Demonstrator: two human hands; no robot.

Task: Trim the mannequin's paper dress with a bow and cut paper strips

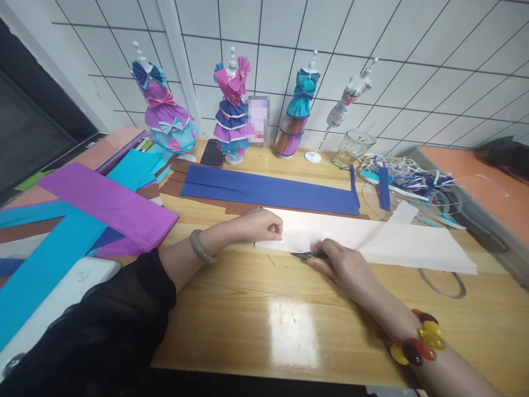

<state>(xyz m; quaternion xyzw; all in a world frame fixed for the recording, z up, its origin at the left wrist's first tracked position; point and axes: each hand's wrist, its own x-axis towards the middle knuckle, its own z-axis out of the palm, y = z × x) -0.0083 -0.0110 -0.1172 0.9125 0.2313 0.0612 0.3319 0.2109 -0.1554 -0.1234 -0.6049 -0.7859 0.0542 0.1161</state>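
A long white strip of paper or thin cloth-like sheet (397, 242) lies across the table, its right part creased with a flap standing up. Over its left end is my left hand (264, 225), fingers curled into a pinch; whatever is between the fingertips is too small to make out. My right hand (336, 259) grips dark scissors (306, 255) at the sheet's near edge, blades pointing left toward my left hand. The handles are mostly hidden by my fingers. A short dark thread-like piece (270, 259) lies on the wood just in front.
Behind the sheet lies a folded blue strip (268, 187). Purple (111, 204) and turquoise (53, 264) strips pile up at left beside a white device (91, 275). Dressed mini mannequins (165, 110), a phone (212, 153), a glass jar (355, 146) and heaped scraps (417, 176) stand along the back.
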